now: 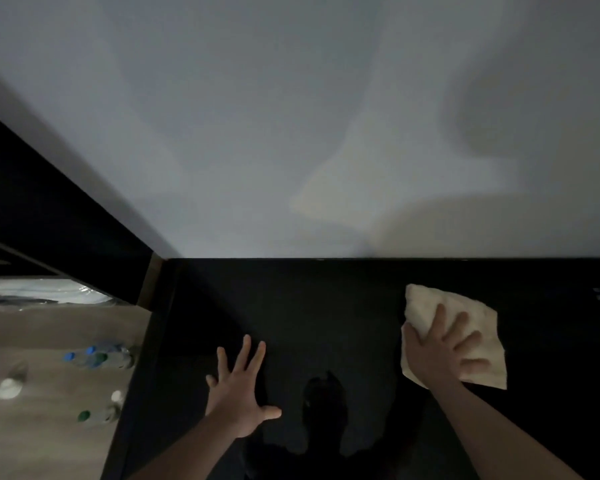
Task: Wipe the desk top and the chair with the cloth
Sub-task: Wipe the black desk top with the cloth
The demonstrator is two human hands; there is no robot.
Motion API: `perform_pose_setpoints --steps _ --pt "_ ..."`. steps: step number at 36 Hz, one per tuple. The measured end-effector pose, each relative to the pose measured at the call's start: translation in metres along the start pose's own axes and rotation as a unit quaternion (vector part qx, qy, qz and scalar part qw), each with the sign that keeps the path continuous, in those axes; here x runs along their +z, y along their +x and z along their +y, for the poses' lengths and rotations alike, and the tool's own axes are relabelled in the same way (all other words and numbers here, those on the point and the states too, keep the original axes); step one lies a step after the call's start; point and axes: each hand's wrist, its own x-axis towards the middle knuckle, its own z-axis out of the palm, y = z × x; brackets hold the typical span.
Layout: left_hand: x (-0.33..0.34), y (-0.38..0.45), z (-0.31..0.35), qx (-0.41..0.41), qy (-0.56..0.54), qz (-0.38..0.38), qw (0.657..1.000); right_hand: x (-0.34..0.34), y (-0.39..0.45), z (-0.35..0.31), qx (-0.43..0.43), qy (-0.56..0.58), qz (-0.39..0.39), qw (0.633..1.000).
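Note:
A black desk top (326,306) fills the lower part of the head view and runs up to a pale wall. On its right side lies a cream cloth (426,306), spread flat. My right hand (444,351) presses on the cloth with its fingers spread over it. My left hand (238,393) rests flat on the bare desk top to the left, fingers apart and holding nothing. No chair shows in this view.
Left of the desk's edge (142,358) is a wooden floor (32,334) with several plastic bottles (97,356) standing on it. A dark cabinet (49,209) rises at the far left. The pale wall (291,116) closes off the desk's far side.

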Motion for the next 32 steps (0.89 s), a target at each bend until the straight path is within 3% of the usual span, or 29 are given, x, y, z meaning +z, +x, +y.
perform_pose_setpoints --steps 8,14,19,25,29,32 --pt "-0.027 0.006 -0.059 0.085 0.018 0.026 0.996 0.072 -0.075 -0.096 -0.049 -0.016 -0.032 0.998" --pt "-0.038 0.008 -0.155 0.027 -0.003 0.102 0.994 0.120 -0.123 -0.167 -0.092 0.000 -0.064 0.994" --pt "-0.040 0.010 -0.220 -0.017 -0.072 0.107 0.992 0.156 -0.159 -0.215 -0.133 0.006 -0.081 0.988" --pt "-0.037 0.018 -0.251 0.013 -0.151 0.125 0.980 0.192 -0.192 -0.262 -0.189 0.005 -0.095 0.977" --pt "-0.030 0.025 -0.271 0.020 -0.278 0.123 0.953 0.211 -0.217 -0.290 -0.233 0.009 -0.127 0.964" --pt "-0.038 0.018 -0.271 0.039 -0.314 0.127 0.940 0.221 -0.233 -0.313 -0.272 -0.002 -0.163 0.948"
